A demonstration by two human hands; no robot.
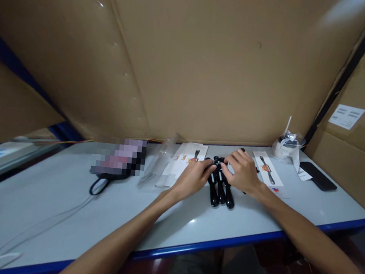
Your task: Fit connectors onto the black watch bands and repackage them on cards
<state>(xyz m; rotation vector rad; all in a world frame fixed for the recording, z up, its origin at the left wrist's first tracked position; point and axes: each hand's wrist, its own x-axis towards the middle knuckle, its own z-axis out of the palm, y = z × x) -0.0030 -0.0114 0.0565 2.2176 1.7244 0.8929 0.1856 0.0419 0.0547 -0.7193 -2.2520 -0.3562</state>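
Note:
Both hands meet over a bunch of black-handled tools lying on the pale grey table. My left hand has its fingers curled and pinched on the upper ends of the tools. My right hand is closed over the same ends from the other side. What the tool heads look like is hidden under my fingers. A printed card showing one such tool lies just right of my right hand. Similar cards lie to the left of my left hand.
Clear plastic sleeves lie beside the left cards. A blurred dark item with a looped black cord sits further left. A bagged roll and a black phone are at the back right. Cardboard walls enclose the table.

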